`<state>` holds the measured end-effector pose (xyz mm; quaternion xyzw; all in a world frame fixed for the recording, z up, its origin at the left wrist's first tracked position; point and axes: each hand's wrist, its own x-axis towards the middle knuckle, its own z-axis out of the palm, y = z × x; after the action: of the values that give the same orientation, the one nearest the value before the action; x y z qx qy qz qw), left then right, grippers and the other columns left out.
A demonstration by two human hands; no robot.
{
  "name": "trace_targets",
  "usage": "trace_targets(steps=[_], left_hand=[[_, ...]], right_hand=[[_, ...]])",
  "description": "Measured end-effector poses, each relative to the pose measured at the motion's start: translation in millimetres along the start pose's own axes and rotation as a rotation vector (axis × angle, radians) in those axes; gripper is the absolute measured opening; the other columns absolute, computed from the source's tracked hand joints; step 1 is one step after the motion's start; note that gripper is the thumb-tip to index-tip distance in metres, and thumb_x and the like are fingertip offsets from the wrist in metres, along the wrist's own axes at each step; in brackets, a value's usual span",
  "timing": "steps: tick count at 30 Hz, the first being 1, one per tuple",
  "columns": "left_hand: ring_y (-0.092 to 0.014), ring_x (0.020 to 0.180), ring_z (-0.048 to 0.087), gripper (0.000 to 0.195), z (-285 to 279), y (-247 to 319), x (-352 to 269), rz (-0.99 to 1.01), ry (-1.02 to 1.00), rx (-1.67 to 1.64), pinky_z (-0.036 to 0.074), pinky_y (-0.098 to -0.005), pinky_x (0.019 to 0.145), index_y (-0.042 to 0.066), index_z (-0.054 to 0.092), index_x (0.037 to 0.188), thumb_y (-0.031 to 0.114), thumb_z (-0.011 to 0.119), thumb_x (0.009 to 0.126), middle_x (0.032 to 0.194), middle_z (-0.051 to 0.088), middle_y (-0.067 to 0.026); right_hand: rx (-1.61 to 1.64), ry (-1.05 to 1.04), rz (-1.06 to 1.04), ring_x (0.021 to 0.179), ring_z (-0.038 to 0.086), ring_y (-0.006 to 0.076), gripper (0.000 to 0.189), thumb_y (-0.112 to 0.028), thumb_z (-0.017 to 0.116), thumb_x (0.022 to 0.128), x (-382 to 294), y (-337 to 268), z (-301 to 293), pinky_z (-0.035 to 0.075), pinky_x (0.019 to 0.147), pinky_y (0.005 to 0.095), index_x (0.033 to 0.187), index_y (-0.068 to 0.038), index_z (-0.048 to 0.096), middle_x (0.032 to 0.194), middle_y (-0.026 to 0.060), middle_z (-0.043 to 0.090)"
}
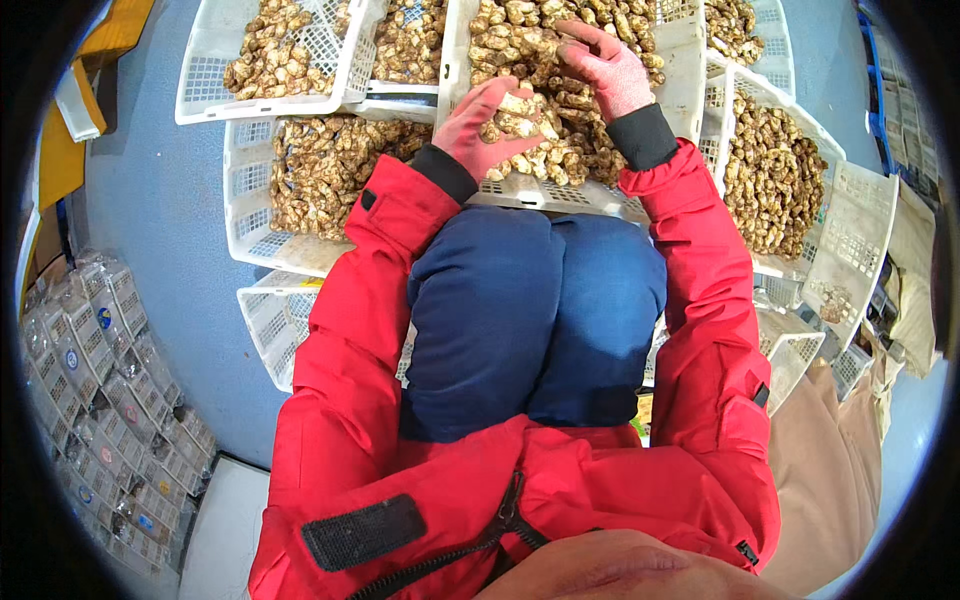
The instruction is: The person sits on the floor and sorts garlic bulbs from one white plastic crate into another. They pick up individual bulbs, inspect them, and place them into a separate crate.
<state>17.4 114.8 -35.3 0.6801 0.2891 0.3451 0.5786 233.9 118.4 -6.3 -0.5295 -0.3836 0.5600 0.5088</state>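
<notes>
Stubby brown-and-white mushrooms, matsutake by their look, fill a white plastic crate [684, 97] in front of my knees. My left hand [474, 126], in a pinkish glove, curls around a few pale mushrooms [516, 105] above the near left part of the pile. At the pile's right side is my right hand [616, 79], gloved the same way, with its fingers apart and reaching over darker mushrooms [551, 67]. Nothing shows between those fingers, though their tips partly overlap the pile.
More mushroom crates stand left [251, 251] and right [814, 139], some stacked. An upper-left crate [214, 56] is partly filled. Below it on the left is another crate [262, 322]. Plastic-wrapped stacked crates [112, 405] stand on the blue floor [165, 225]. Brown cloth [817, 465] lies right.
</notes>
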Motion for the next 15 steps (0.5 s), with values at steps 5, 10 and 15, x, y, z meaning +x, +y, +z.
trace_targets(steps=[5, 10, 15], left_hand=[[-0.021, 0.111, 0.048, 0.057, 3.6, -3.3, -0.6, -0.302, 0.137, -0.699, 0.041, -0.0362, 0.095, 0.009, 0.049, 0.118, 0.025, 0.074, 0.069, 0.114, 0.056, -0.0042], [-0.023, 0.108, 0.051, 0.035, -11.5, -2.7, -13.5, -0.356, 0.112, -0.974, 0.043, -0.0453, 0.094, 0.009, 0.053, 0.114, 0.025, 0.059, 0.083, 0.116, 0.055, -0.0054], [-0.025, 0.107, 0.054, 0.029, -53.5, 45.9, -36.1, -0.430, 0.246, -1.055, 0.047, -0.0495, 0.087, 0.010, 0.050, 0.116, 0.025, 0.049, 0.091, 0.114, 0.056, -0.0085]], right_hand=[[-0.502, -0.227, -0.028, 0.088, 0.056, 0.0097, 0.033, -0.016, 0.062, 0.080, -28.1, -23.5, 28.7, 0.044, 0.077, 0.0233, 0.112, -0.008, 0.060, 0.097, 0.0014, 0.063], [-0.729, 0.038, -0.120, 0.078, 0.059, 0.0087, 0.030, -0.026, 0.053, 0.089, 20.1, -12.6, 7.0, 0.047, 0.071, 0.0240, 0.111, -0.009, 0.061, 0.086, 0.0013, 0.065], [-1.461, 0.100, -0.094, 0.089, 0.060, 0.0280, 0.041, -0.044, 0.050, 0.082, 99.2, 26.7, 16.0, 0.048, 0.071, 0.0401, 0.100, -0.008, 0.060, 0.096, 0.0145, 0.063]])
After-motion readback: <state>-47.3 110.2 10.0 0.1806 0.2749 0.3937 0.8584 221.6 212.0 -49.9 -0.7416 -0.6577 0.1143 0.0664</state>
